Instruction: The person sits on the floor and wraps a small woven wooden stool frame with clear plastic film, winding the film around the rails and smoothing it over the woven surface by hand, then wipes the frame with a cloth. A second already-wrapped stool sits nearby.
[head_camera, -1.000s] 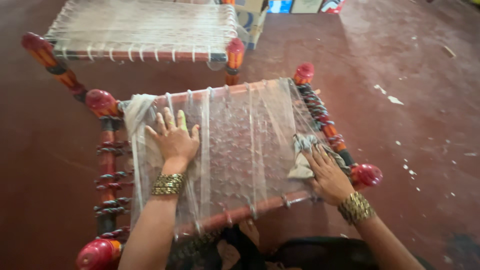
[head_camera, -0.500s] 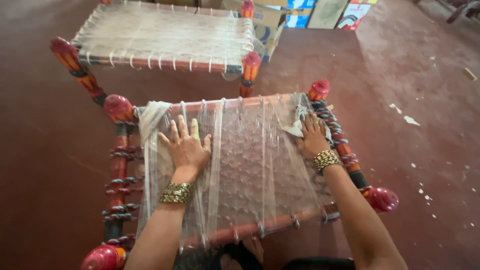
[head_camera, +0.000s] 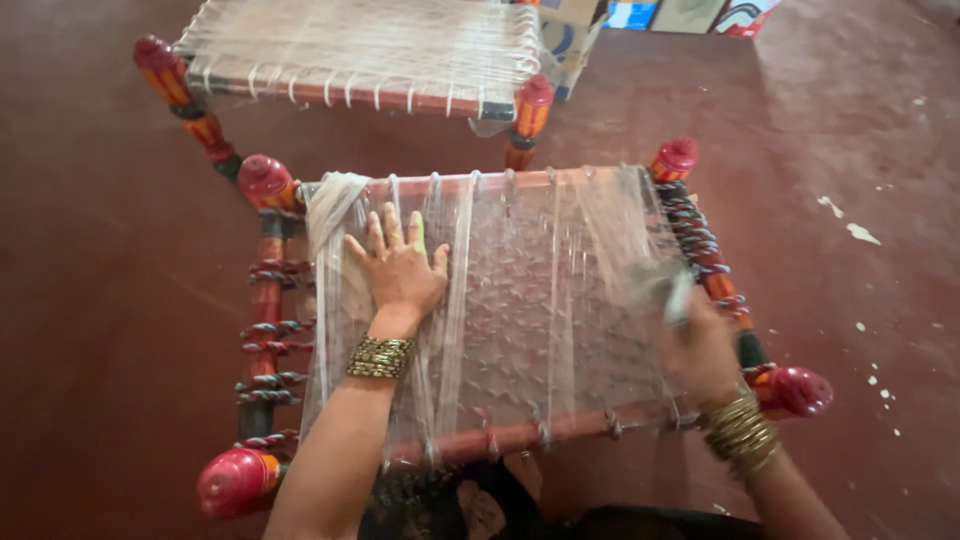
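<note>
Near stool's right rail (head_camera: 712, 268), blurred right hand (head_camera: 700, 345)

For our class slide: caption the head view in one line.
Left hand pressed flat on a stool's woven seat; blurred right hand at its right edge.

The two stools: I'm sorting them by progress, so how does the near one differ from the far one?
The near stool sits whole in view with both hands on its clear woven seat; the far stool is cut off at the top and untouched. The left hand presses flat; the right hand is blurred. Both have red turned posts.
</note>
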